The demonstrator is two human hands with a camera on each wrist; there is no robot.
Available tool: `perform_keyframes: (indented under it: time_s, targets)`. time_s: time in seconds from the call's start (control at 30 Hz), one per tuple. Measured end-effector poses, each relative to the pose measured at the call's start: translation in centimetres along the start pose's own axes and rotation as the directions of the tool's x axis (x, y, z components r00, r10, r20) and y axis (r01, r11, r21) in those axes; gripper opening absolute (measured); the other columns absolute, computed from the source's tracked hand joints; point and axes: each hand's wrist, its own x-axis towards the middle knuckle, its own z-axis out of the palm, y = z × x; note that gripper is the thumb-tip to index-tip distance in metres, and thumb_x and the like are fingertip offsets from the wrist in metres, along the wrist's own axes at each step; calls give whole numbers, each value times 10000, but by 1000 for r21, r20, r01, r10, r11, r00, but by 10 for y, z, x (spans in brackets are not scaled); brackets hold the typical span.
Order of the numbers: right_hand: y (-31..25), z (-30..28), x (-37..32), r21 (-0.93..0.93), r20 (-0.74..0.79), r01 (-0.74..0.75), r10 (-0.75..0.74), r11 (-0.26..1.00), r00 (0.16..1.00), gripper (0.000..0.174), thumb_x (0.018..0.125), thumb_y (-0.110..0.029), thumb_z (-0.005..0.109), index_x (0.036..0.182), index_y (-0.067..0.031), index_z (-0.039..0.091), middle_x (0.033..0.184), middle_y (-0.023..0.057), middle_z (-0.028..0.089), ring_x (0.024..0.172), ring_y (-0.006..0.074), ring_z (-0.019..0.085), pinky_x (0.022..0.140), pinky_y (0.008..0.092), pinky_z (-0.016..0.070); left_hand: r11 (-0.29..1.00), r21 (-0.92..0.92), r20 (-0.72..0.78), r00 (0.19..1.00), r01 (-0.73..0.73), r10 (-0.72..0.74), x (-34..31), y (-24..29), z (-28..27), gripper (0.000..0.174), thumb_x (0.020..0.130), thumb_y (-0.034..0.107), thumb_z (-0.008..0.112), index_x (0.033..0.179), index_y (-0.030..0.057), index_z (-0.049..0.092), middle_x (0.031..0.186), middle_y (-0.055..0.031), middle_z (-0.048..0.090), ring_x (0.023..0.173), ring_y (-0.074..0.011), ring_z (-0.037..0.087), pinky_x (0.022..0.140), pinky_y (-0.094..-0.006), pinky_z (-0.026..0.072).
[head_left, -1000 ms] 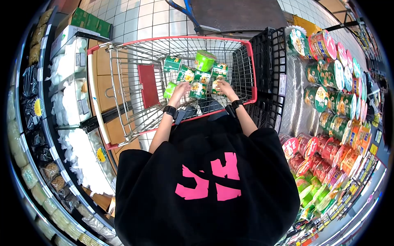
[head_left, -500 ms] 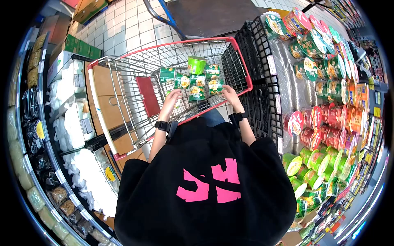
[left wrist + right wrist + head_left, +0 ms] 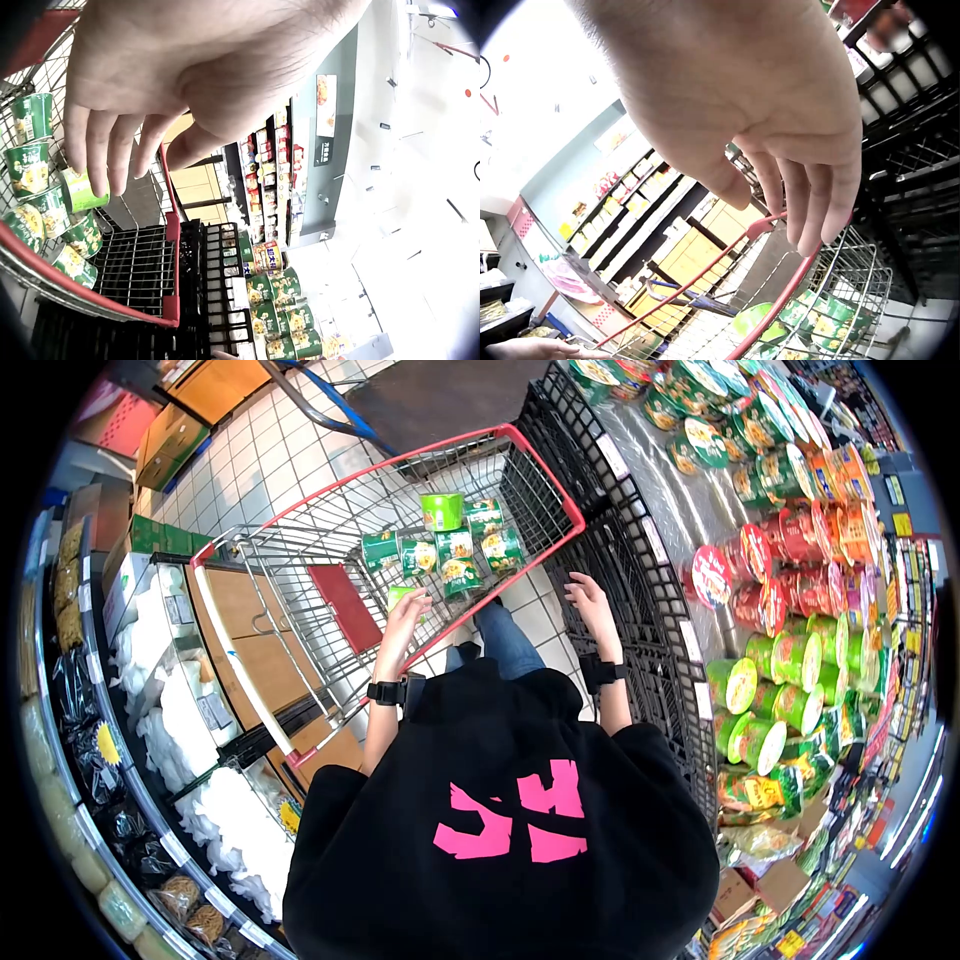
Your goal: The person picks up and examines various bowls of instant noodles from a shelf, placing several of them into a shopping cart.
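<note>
A shopping cart [image 3: 510, 430] with a red rim holds several dark green instant noodle cups [image 3: 460, 575] and a bright green one [image 3: 441, 512] toward its far side. My left hand [image 3: 402, 622] hangs over the cart's near edge, fingers relaxed and slightly bent. Another bright green item [image 3: 398, 596] is partly hidden behind its fingers. Outside the cart, to the right, my right hand [image 3: 592, 605] hovers beside the black crates with loose fingers. Neither palm holds anything; the left wrist view shows the left hand [image 3: 187, 75] with fingers hanging down, as the right wrist view does the right hand [image 3: 772, 112].
Black plastic crates [image 3: 640, 630] stand along the cart's right side. Beyond them a display carries red noodle tubs [image 3: 790, 595] and bright green tubs [image 3: 785, 670]. Shelves with bagged goods [image 3: 80, 650] line the left. A flat trolley [image 3: 440, 400] stands at the back.
The right hand has left the cups in the cart and moved right, beyond the rim. The left hand stays near the cart's near side. The head view has turned toward the right-hand display.
</note>
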Motion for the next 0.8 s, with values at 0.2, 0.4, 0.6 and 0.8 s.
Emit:
perform_keyframes:
  time_s: [0.2,0.4,0.6,0.8]
  targets:
    - [3,-16,-46,-32,-101,-46,42,998,994,361,884,-153,507,1207,7,524,973,126,664,901,171,619,814,271,466,999,33,61,998,-5,3,-14,1,8,384,971,266,423,1283,52,492,1196,-110,575,1102,-184,548,968,-299,398]
    - [3,-28,-72,-25,-154,-22,18,999,988,354,891,-167,518,1207,-7,529,966,134,668,892,177,627,803,276,472,998,64,111,994,-16,9,-23,19,24,353,965,244,413,1260,72,504,1177,-74,593,1082,-149,542,934,-301,372]
    - [-11,-59,-113,-22,-220,-74,67,997,973,357,893,-180,532,1213,-23,530,973,133,669,881,178,624,790,288,478,989,136,184,982,-60,34,-21,33,60,356,966,248,418,1260,68,508,1183,-88,588,1068,-157,546,941,-297,377]
    - [17,-107,-172,-20,-350,-80,68,997,934,365,898,-204,531,1225,-43,528,994,140,661,872,190,623,789,297,476,991,120,323,946,-65,23,-27,31,121,352,965,193,424,1257,10,493,1177,-114,577,1070,-163,539,958,-288,399]
